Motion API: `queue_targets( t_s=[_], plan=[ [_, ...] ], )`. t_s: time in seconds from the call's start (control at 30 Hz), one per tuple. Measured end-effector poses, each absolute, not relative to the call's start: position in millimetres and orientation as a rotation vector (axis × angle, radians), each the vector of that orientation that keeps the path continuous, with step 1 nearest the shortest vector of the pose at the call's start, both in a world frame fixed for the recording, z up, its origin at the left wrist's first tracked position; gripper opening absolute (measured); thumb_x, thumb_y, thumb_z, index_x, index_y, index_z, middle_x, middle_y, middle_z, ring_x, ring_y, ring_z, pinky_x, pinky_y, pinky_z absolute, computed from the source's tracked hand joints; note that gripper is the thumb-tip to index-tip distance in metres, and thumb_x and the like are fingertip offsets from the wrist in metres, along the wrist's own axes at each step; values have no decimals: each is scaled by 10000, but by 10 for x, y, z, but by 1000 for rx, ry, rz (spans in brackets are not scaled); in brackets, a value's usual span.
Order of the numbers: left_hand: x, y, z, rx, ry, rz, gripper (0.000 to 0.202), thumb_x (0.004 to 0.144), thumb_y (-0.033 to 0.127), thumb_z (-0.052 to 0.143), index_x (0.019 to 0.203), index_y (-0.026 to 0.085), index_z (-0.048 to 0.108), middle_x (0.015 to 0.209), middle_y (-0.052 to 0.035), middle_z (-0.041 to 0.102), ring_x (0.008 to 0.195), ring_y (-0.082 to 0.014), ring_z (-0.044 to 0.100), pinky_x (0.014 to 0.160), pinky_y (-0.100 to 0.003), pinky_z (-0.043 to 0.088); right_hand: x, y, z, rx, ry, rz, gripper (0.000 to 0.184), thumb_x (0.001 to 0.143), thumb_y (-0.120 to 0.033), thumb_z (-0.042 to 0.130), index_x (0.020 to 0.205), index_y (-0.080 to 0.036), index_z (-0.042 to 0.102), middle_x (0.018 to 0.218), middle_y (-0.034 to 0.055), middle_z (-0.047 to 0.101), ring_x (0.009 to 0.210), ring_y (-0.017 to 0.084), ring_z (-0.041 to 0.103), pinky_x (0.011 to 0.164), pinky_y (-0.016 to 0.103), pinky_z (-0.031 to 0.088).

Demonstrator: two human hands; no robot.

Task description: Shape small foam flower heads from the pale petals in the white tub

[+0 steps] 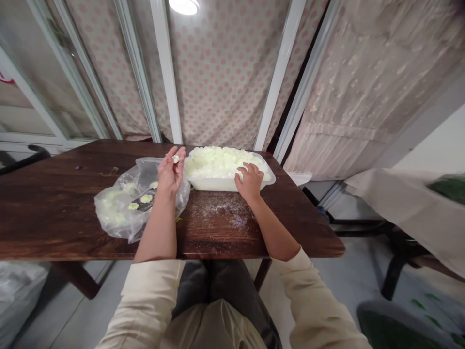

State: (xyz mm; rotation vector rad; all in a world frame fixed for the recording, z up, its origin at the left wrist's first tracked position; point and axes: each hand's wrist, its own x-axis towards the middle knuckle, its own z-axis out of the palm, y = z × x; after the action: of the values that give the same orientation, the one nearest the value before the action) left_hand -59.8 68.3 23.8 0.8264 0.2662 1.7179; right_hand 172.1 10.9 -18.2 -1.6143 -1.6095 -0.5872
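A small pale flower-like piece [176,158] rests against the fingers of my left hand [171,172], which is raised palm up over the edge of a clear plastic bag [121,206]. Several similar pale yellow-green pieces [146,198] lie on and in the bag. To the right stands a white rectangular tub [214,184], heaped with a pale yellow-green mass [218,160] of such pieces. Over the tub's near right side, my right hand [250,180] has its fingers apart, the tips touching or just above the contents.
White grains [225,208] are scattered over the dark wooden table [72,194] in front of the tub. A tiny purple bit [239,223] lies among them. Dotted curtains [221,72] hang behind the table. A cloth-covered table [407,203] stands at the right.
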Motion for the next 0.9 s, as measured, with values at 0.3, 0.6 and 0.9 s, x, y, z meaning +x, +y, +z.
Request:
queue_targets(
  t_s=[0.3,0.6,0.9],
  plan=[
    [-593,539,300,866,380,1618,467,886,476,269,866,138,592,350,66,410,237,-27,255,275,-150,191,1729,117,-187,-1591,-1616,-593,269,810,-297,445,979,-191,625,1190,107,543,1159,276,375,892,446,243],
    [-581,563,309,847,306,1551,556,808,640,225,540,170,355,339,72,234,259,-35,197,294,-171,121,1715,99,-168,-1606,-1616,-584,264,814,-305,443,972,-196,624,1179,96,551,1155,268,386,886,440,246],
    [-490,548,268,997,296,1465,214,767,350,583,780,141,537,603,36,469,401,-2,339,332,-118,217,1720,103,-174,-1624,-1621,-603,268,815,-309,441,974,-199,626,1181,96,550,1151,264,388,883,432,248]
  ],
)
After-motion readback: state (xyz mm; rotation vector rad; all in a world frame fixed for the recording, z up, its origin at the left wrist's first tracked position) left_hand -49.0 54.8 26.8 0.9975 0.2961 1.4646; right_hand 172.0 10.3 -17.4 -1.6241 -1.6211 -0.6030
